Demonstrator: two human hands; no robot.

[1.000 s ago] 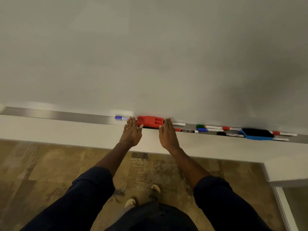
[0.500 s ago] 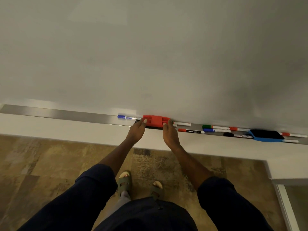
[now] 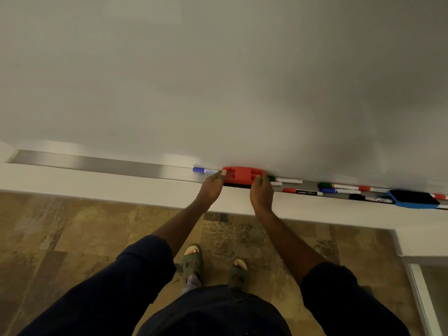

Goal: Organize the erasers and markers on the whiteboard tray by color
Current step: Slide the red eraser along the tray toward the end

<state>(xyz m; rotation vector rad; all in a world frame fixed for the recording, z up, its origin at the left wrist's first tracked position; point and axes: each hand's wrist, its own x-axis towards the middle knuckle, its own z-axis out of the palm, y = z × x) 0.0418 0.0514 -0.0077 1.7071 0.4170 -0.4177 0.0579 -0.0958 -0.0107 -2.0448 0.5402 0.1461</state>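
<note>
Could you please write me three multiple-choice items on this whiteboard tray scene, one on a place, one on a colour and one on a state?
1. Where does the blue-capped marker lie relative to the red eraser?
A. To its left
B. On top of it
C. To its right

2. What colour is the eraser at the tray's right end?
A. Green
B. Blue with a black pad
C. Yellow

3. How do the hands meet the red eraser?
A. Both far away
B. One at each end
C. Only the right touches

Answers: 1 A, it sticks out beyond the left hand. 2 B, both colours show. 3 B, the right hand covers the other end.
</note>
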